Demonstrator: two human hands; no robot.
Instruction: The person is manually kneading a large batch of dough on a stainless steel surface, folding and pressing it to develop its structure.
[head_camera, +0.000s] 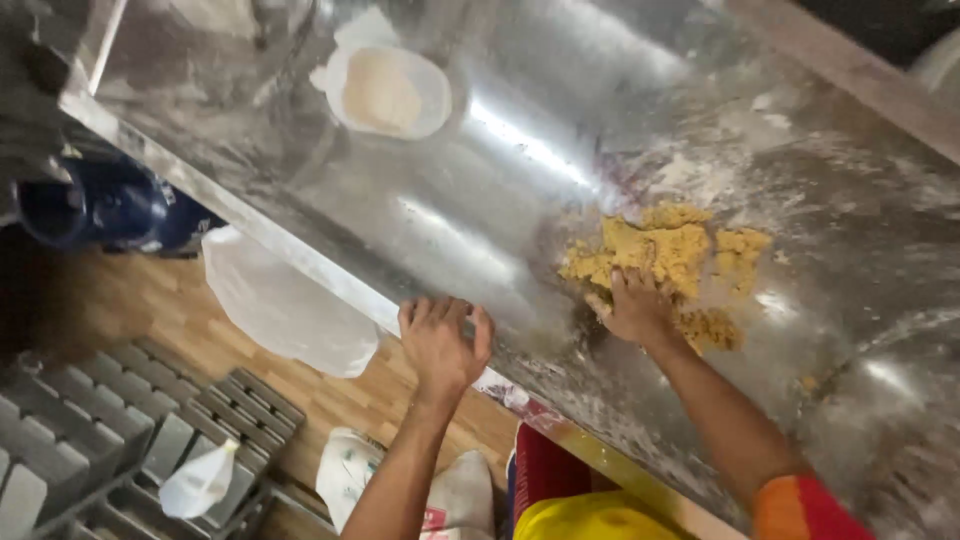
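The right hand (635, 305) lies flat, fingers spread, pressing into a crumbly yellow-brown dough heap (665, 255) on the shiny steel worktop (480, 200). The left hand (440, 340) curls loosely over the worktop's near edge, grasping only that edge. Farther up the worktop sits a white bowl (388, 92) of pale flour. Below the edge, a white plastic bag (285, 305) hangs over the wooden floor (120, 300); a white sack (455, 500) with red print stands beside a red-and-yellow package (560, 495). A grey plastic crate (110, 420) lies lower left.
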